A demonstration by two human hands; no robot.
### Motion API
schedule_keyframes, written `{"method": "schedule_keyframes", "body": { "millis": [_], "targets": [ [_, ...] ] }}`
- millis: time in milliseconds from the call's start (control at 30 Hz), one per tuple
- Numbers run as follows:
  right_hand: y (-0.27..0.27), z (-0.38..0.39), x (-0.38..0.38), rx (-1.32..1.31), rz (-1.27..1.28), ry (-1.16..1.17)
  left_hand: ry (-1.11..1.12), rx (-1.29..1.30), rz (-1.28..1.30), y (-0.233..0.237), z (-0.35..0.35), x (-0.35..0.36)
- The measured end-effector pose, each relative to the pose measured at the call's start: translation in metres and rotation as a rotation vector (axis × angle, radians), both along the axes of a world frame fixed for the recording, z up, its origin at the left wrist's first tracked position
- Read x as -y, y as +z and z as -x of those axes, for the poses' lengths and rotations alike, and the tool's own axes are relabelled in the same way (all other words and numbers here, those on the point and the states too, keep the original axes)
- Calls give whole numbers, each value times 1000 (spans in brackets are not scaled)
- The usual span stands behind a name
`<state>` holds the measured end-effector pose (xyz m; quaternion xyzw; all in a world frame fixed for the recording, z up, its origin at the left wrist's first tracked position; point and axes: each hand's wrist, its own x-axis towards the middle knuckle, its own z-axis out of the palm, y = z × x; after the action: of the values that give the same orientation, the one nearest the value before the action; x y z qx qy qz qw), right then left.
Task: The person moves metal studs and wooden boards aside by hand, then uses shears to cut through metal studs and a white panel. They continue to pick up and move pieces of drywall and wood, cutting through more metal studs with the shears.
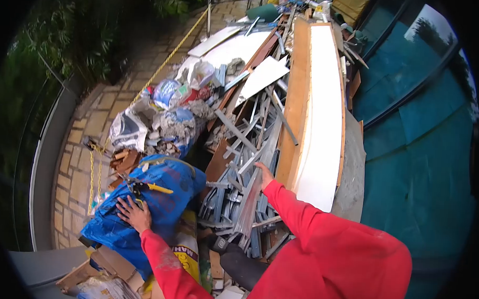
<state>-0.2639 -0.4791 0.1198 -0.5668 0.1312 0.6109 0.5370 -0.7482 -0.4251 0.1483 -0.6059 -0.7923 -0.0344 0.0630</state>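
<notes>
My left hand (134,214) lies with fingers spread on a blue plastic tarp or sack (170,181). Just above its fingers, a hand tool with yellow handles (160,188), perhaps snips, rests on the blue plastic. My right hand (266,177) reaches into a heap of scrap metal and appears closed on the edge of a long grey metal strip (247,210); part of its fingers is hidden. Many thin metal profiles (235,131) lie crisscrossed around that strip. Both arms are in red sleeves.
A long white board with a brown edge (325,110) lies right of the metal. Rubble bags (179,126) and a yellow rope (174,49) are at left. Below are a yellow printed sack (187,248) and torn cardboard (119,266). Green sheeting (408,155) stands at right.
</notes>
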Motion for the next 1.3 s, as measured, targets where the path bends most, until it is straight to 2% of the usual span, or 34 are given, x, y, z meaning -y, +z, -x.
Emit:
{"method": "schedule_keyframes", "body": {
  "millis": [67, 133, 200, 233, 267, 300, 400, 500, 533, 600, 667, 733, 767, 833, 900, 967, 1000, 1033, 1100, 1200, 1300],
  "targets": [
    [-5, -2, -14, -43, 5, -28, -21, 18, -41, 3, -1, 1],
    [24, 5, -15, -33, -28, -143, -28, 8, -66, 6, -1, 2],
    [45, 3, -5, 30, -123, -165, -23, 26, 5, 7, 2, 0],
    [40, -4, -9, 92, -67, -192, -42, -57, -86, -18, 10, -6],
    [20, -13, -18, 138, 9, -204, 38, -78, 119, -7, 6, -8],
    [5, -27, -15, 186, 103, -186, 7, -69, 139, -5, -3, -12],
    [-7, -28, -19, -2, -122, -214, 58, -70, 246, -3, 6, -7],
    [80, -7, -4, 75, -35, -244, 86, -37, 302, -4, 6, -9],
    [49, -5, -11, 201, 50, -232, 79, -46, 285, -5, 8, -6],
    [-1, -3, -15, 111, 19, -220, 61, -52, 247, -9, 7, -8],
    [23, 8, -7, 115, 43, -148, 53, -70, 229, -12, 6, -9],
    [5, 20, -31, -48, 32, -129, 40, -67, 181, -19, 12, -8],
    [3, 30, -33, 120, 60, -156, 42, -80, 174, -17, 4, -15],
    [57, 58, -31, 468, 165, -182, 35, -144, 191, -17, 10, -7],
    [66, 58, -41, 218, -58, -316, 66, -88, 278, -7, 5, -11],
    [87, 48, -59, -4, -73, -417, 61, -117, 253, -6, 16, -4],
    [93, 43, -66, 90, 20, -380, 54, -110, 241, -7, 12, -4],
    [138, 44, -61, 55, -7, -412, 59, -87, 225, -9, 2, -6],
    [99, 43, -79, 78, 92, -335, 55, -81, 242, -6, 3, -4],
    [83, 61, -75, 135, 4, -301, 42, -46, 222, -3, 0, -4],
    [65, 74, -69, 228, 118, -260, 8, -56, 140, -15, 8, -5]
  ]
}}
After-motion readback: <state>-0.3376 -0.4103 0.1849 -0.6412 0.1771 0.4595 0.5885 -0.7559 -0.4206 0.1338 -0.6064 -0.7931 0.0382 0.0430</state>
